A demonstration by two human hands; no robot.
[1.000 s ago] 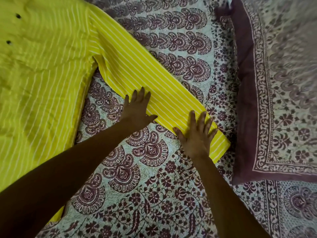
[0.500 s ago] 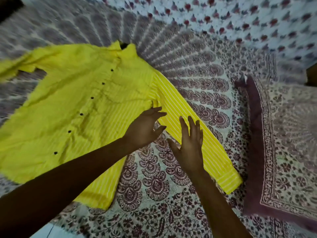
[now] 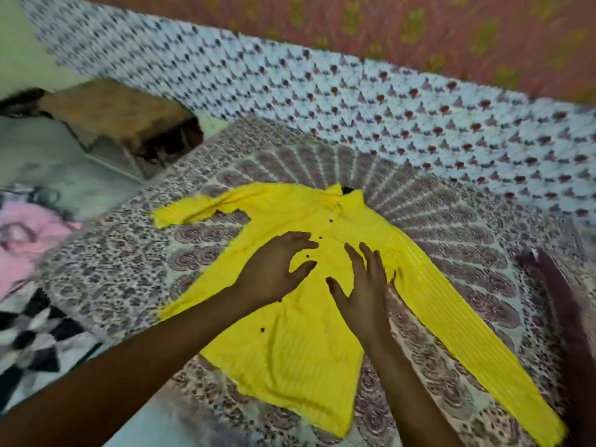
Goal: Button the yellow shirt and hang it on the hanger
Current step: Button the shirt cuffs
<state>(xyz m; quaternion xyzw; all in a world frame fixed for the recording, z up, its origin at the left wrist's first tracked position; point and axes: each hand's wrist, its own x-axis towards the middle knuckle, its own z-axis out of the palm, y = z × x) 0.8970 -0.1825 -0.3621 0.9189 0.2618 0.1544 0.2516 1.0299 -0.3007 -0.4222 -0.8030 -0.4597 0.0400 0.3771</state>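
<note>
The yellow striped shirt (image 3: 290, 350) lies flat on the patterned bedspread (image 3: 113, 269), front up, collar away from me, with a row of dark buttons down its middle. One sleeve stretches toward the near right, the other toward the far left. My left hand (image 3: 274, 269) hovers over the chest by the buttons, fingers spread and loosely bent, holding nothing. My right hand (image 3: 364, 285) is beside it over the shirt's right side, fingers straight and spread. The frame is blurred, so I cannot tell whether either hand touches the cloth. No hanger is in view.
A maroon-bordered pillow (image 3: 564, 301) lies at the right edge. A brown wooden box-like object (image 3: 122, 121) sits at the far left. Pink cloth (image 3: 25, 240) and a black-and-white checked cloth (image 3: 29, 343) lie on the left. A printed sheet (image 3: 354, 108) covers the far side.
Both hands have left the right sleeve and moved up over the shirt's chest near the buttons. My view has swung up and back, so the whole shirt shows.
</note>
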